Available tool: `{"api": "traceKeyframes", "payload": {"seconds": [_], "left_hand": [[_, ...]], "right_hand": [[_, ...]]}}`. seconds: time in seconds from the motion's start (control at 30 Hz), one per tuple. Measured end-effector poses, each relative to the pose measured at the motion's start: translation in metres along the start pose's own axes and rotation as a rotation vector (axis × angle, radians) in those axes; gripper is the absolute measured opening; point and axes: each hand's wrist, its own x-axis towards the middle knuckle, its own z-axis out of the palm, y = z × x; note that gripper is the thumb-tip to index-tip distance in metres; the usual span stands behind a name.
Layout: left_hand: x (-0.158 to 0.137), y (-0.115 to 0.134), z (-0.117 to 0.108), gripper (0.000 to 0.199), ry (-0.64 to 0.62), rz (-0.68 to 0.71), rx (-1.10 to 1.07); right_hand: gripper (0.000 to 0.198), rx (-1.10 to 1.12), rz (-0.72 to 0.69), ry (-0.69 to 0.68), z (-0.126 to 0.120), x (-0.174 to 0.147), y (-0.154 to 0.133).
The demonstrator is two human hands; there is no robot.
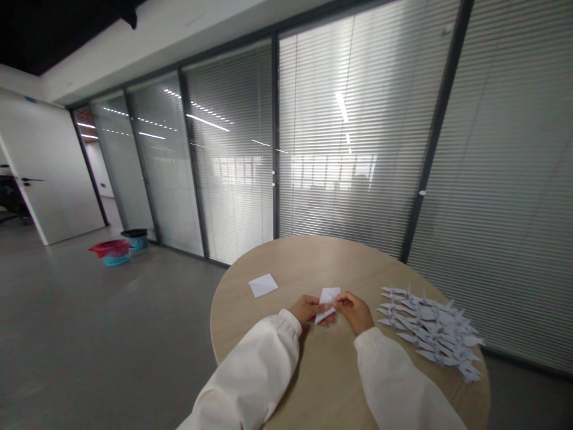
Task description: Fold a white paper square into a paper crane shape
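Note:
A folded piece of white paper (328,295) is held between my two hands above the middle of the round table. My left hand (308,309) grips its lower left side, thumb on top and fingers beneath. The fingertips of my right hand (354,310) pinch the paper's right edge. To the left, a square of white paper (263,285) lies flat on the table with a crease across it. On the right sits a dense group of folded white paper cranes (430,328), set in rows.
The round wooden table (286,263) stands close to a glass partition with blinds (349,131). On the floor at the left are a bin with a red liner (111,251) and a bin with a black liner (138,237). A white door (49,173) stands open beyond them.

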Motion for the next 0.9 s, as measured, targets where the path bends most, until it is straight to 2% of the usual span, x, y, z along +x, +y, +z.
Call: {"api": "traceKeyframes", "payload": {"seconds": [0.2,0.63,0.73,0.9], "left_hand": [[-0.001,0.001,0.001,0.049,0.0,-0.039,0.007],[-0.004,0.003,0.005,0.049,0.041,-0.043,0.05],[-0.004,0.003,0.005,0.049,0.036,-0.038,0.05],[-0.006,0.005,0.007,0.054,0.023,-0.033,0.062]], "right_hand": [[0.023,-0.046,0.001,-0.002,0.0,0.001,0.001],[0.02,0.053,-0.006,0.006,0.003,-0.001,-0.006],[0.027,0.177,-0.001,-0.012,0.004,-0.001,-0.007],[0.055,0.335,0.069,-0.08,0.004,-0.002,-0.01]]}}
